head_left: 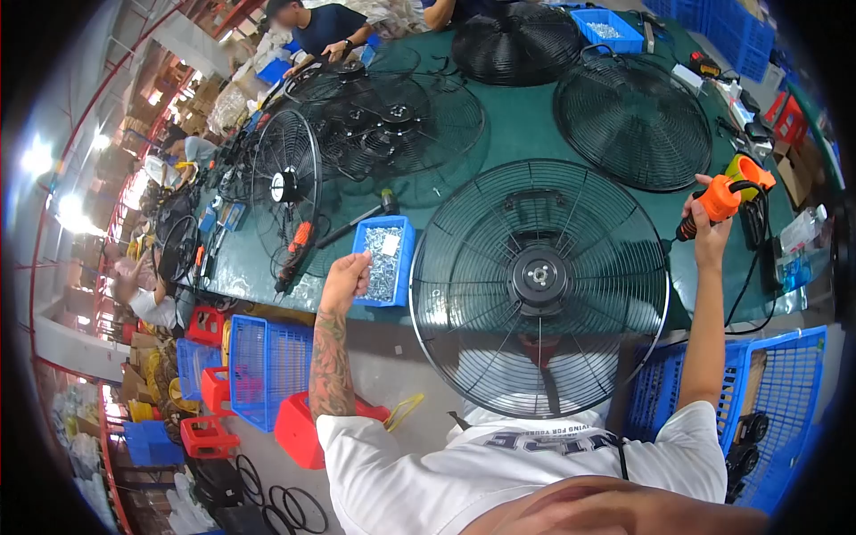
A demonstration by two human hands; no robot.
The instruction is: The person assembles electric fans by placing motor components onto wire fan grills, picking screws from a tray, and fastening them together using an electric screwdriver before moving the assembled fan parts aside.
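A round black fan guard (464, 267) with a motor hub (539, 275) in its middle lies in front of me, overhanging the table's near edge. To its left is a blue bin (407, 267) of small metal screws. My left hand (349, 275) is closed in a pinch beside the bin's left edge; whatever its fingertips hold is too small to make out. On the right, my right hand (704, 234) is wrapped around an orange power screwdriver (719, 198), whose black tip points left and down. A yellow-and-orange cup-shaped holder (751, 171) is right by the tool.
More fan guards (633, 120) are spread over the green table (513, 125). A fan guard with a motor (285, 187) leans upright at left. A bottle (802, 227) stands at the right edge. Below are blue crates (259, 370) and red stools (299, 432). A co-worker (325, 31) is across the table.
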